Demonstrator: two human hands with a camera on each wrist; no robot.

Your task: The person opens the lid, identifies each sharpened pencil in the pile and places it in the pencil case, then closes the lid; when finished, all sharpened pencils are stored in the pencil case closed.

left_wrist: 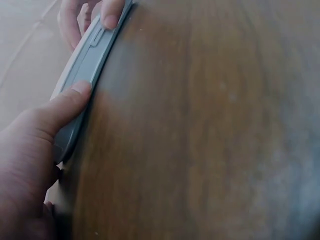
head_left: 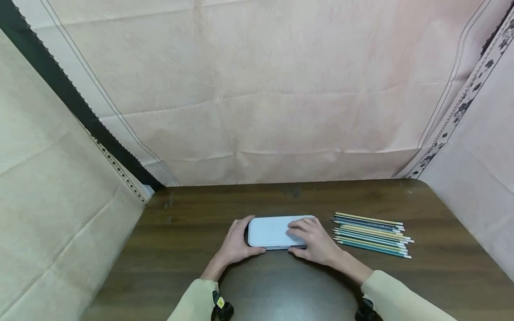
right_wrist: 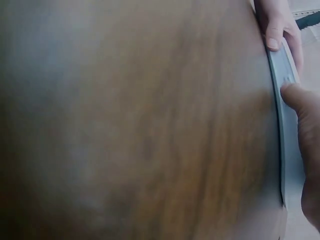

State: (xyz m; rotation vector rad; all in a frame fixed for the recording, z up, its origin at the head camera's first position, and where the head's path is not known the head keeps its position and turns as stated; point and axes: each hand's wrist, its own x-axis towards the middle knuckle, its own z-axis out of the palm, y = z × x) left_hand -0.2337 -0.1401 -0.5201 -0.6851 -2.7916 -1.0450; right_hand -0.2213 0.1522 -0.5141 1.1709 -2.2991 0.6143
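A flat, pale blue pencil case (head_left: 268,231) with rounded corners lies closed on the table, with a small catch (left_wrist: 97,37) on its front side in the left wrist view. My left hand (head_left: 236,244) grips its left end, thumb (left_wrist: 72,102) against the front side and fingers reaching round toward the back. At the right part, my right hand (head_left: 315,240) holds the case with curled fingers over the lid and the thumb (right_wrist: 294,95) pressed to the front side near the catch. The case's contents are hidden under the lid.
To the right of the case, several pencils (head_left: 371,235) in blue, green and yellowish tones lie side by side on the brown wooden table (head_left: 192,258). Pale cloth sheets (head_left: 257,98) hang behind the table and at both sides.
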